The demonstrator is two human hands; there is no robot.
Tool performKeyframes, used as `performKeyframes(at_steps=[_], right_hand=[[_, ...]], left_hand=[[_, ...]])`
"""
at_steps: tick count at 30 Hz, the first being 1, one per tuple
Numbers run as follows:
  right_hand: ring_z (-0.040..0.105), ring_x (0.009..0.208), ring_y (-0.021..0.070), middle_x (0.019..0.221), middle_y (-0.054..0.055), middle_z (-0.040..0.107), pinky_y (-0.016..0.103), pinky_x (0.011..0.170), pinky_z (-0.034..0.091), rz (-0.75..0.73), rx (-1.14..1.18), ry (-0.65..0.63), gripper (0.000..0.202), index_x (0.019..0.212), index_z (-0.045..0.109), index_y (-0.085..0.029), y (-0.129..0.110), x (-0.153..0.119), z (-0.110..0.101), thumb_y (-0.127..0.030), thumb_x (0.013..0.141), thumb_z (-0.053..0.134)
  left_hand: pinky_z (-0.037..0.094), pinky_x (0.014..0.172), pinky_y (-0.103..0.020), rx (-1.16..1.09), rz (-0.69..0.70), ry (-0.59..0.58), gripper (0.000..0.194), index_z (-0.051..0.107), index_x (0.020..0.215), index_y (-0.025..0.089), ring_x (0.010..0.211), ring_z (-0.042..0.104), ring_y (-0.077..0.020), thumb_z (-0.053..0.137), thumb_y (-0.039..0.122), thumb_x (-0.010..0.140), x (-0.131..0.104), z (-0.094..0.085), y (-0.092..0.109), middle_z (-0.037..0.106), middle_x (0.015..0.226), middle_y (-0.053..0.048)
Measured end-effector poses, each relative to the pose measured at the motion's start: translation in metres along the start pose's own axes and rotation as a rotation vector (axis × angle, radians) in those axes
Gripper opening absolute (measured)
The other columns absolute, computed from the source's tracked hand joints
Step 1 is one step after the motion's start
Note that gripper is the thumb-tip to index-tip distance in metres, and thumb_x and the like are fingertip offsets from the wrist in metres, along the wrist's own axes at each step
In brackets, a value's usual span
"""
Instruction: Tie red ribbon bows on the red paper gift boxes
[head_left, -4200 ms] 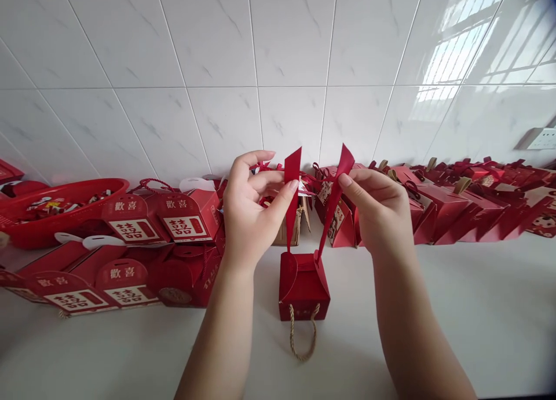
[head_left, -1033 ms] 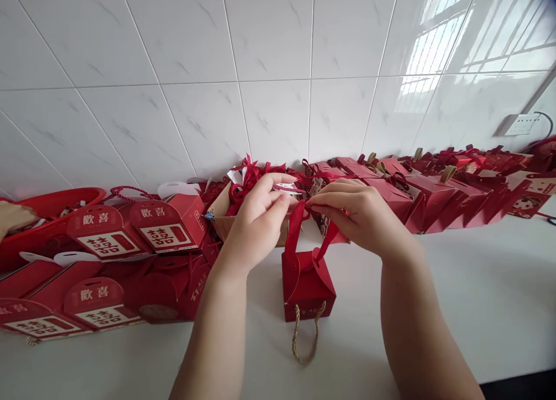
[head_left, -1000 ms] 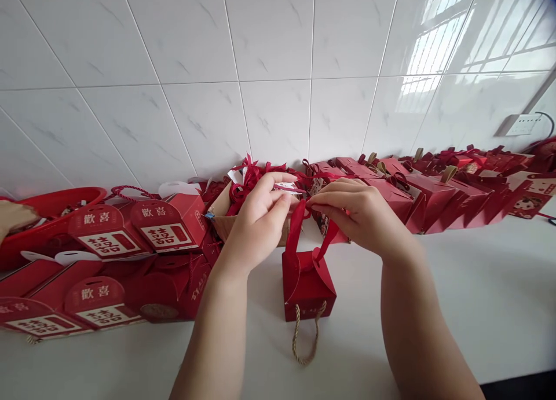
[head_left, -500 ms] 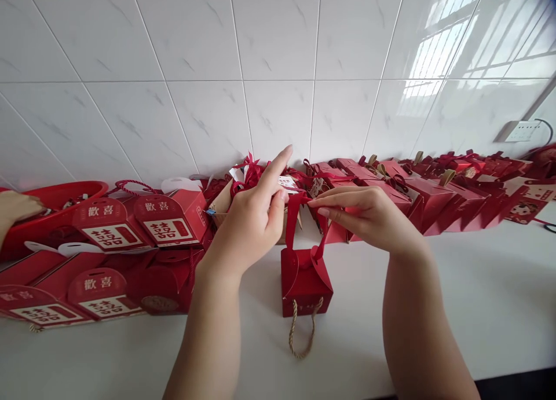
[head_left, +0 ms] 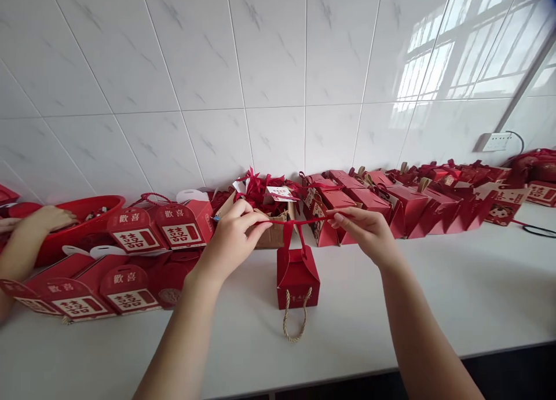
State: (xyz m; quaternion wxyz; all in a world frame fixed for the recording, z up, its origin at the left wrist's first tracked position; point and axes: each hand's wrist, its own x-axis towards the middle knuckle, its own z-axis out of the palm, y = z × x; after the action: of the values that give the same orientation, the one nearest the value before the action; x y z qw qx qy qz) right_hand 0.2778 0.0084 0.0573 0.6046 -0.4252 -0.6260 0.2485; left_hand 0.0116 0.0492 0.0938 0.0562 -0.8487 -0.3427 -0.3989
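Note:
A small red gift box stands upright on the white table, a twisted rope handle hanging from its front. Red ribbon rises from its closed top to a knot above it. My left hand pinches one ribbon end, and my right hand pinches the other. Between them the ribbon is stretched nearly level. Behind it is an open cardboard box filled with red ribbons and a printed card.
Red printed boxes are stacked at left. A co-worker's hand reaches into a red basin behind them. Rows of red gift boxes line the tiled wall at right, below a power socket.
My hands have moved apart sideways, drawing the ribbon out into a taut line with a knot. My left index finger, raised before, is now bent onto the ribbon. The view has shifted slightly.

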Motion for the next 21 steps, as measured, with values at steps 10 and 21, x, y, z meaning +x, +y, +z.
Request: performKeyframes(at_steps=[10,21], right_hand=[[0.065,0.070,0.0203,0.075,0.009,0.071,0.032,0.068,0.050,0.338,-0.137,0.154,0.042,0.085,0.070,-0.013,0.058,-0.053,-0.016,-0.053,0.078,0.059],[0.065,0.060,0.0238,0.063,0.007,0.069,0.032,0.055,0.047,0.546,-0.373,0.230,0.032,0.070,0.070,-0.016,0.091,-0.095,-0.042,-0.045,0.071,0.056]], left_hand=[[0.050,0.066,-0.030,-0.612,-0.748,0.117,0.031,0.044,0.063,0.019,0.060,0.054,-0.0144,0.055,0.045,0.077,-0.052,0.020,-0.020,0.046,0.059,0.003],[0.035,0.050,-0.025,-0.356,-0.833,0.154,0.036,0.037,0.054,0.022,0.051,0.049,-0.0161,0.062,0.045,0.067,-0.098,0.061,-0.036,0.038,0.047,0.004]])
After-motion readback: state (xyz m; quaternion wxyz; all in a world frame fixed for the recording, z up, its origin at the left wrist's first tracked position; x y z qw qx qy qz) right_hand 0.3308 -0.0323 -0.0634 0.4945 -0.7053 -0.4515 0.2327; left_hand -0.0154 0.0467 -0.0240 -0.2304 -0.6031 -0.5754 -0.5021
